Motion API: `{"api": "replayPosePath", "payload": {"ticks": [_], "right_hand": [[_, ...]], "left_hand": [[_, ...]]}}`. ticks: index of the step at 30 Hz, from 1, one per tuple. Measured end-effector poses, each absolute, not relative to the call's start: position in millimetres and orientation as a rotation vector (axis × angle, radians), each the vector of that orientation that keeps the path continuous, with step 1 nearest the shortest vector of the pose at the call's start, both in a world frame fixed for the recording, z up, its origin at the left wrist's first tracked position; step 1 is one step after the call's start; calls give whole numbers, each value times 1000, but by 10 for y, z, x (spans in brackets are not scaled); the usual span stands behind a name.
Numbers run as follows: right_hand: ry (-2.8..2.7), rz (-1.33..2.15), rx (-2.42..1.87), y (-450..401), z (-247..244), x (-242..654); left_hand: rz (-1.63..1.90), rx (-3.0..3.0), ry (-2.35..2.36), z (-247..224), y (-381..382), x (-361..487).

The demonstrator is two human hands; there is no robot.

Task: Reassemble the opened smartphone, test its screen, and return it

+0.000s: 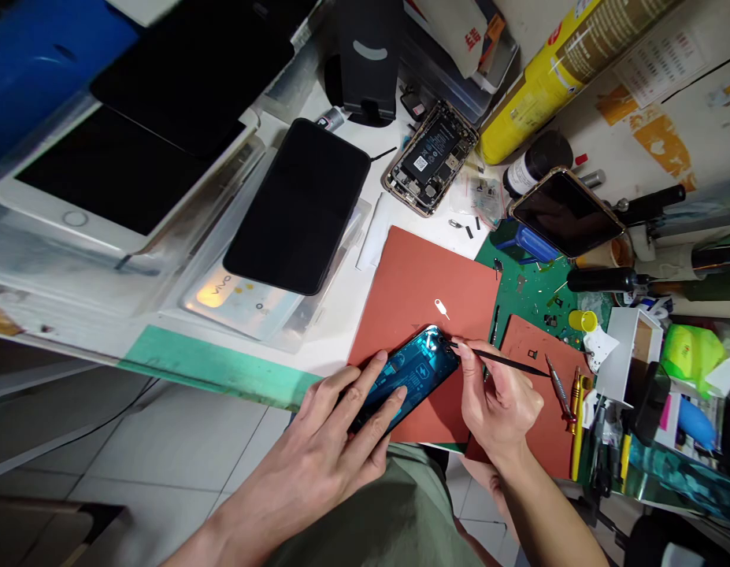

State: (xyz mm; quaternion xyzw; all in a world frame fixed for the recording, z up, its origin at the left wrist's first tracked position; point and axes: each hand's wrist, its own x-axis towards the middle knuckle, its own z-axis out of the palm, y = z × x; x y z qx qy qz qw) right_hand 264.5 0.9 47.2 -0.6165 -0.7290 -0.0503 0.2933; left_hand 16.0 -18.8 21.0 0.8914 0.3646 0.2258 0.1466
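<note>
On the reddish-brown mat lies a phone at a slant, with a glossy blue-tinted face and a battery symbol on it. My left hand grips it, fingers spread across its lower part and edges. Between the thumb and fingers of my right hand is a thin black spudger. Its tip meets the phone's upper right corner, near the camera area; exact contact is too small to tell. A white SIM eject pin rests on the mat just beyond the phone.
An opened phone showing its battery lies at the back. A black screen sits on plastic cases to the left. A smaller mat with a screwdriver is right. Another phone leans near a yellow can.
</note>
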Motion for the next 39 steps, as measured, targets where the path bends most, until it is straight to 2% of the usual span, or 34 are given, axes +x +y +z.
{"api": "replayPosePath", "payload": {"ticks": [39], "right_hand": [[-2057, -153, -1563, 239, 487, 2547]], "left_hand": [[680, 2570, 1052, 228, -146, 183]]}}
